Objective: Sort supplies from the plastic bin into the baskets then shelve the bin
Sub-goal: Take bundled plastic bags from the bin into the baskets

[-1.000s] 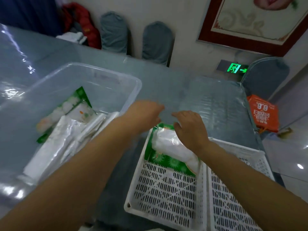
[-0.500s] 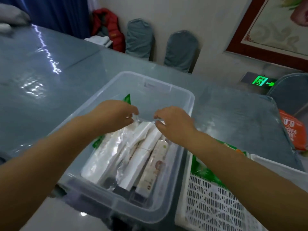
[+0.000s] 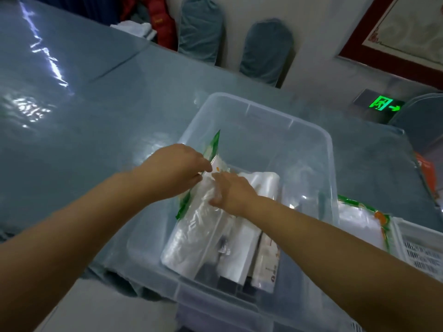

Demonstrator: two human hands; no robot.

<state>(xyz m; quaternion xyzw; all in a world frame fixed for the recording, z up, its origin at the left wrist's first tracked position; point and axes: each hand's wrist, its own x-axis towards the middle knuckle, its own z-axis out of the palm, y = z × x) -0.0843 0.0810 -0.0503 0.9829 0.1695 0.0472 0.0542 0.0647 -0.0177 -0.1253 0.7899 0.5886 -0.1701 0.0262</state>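
Observation:
A clear plastic bin (image 3: 263, 111) stands on the blue-grey table (image 3: 96, 121) and holds several wrapped packs. Both hands are inside it. My left hand (image 3: 175, 171) pinches the far end of a clear-wrapped white pack (image 3: 191, 233) beside a green-edged packet (image 3: 213, 144). My right hand (image 3: 231, 192) rests on the same white pack, fingers spread over its wrap. More white and beige packs (image 3: 266, 255) lie to the right under my right forearm. A white slatted basket (image 3: 422, 250) at the right edge holds a green-bordered packet (image 3: 359, 221).
Two covered chair backs (image 3: 266, 49) stand against the wall beyond the table. A green exit sign (image 3: 386, 105) glows low on the wall. An orange bag (image 3: 426, 173) sits off the table's right side. Floor shows below the near table edge.
Both hands went from the white basket on the right to the clear bin, then down onto the white pack. The view swung left with them.

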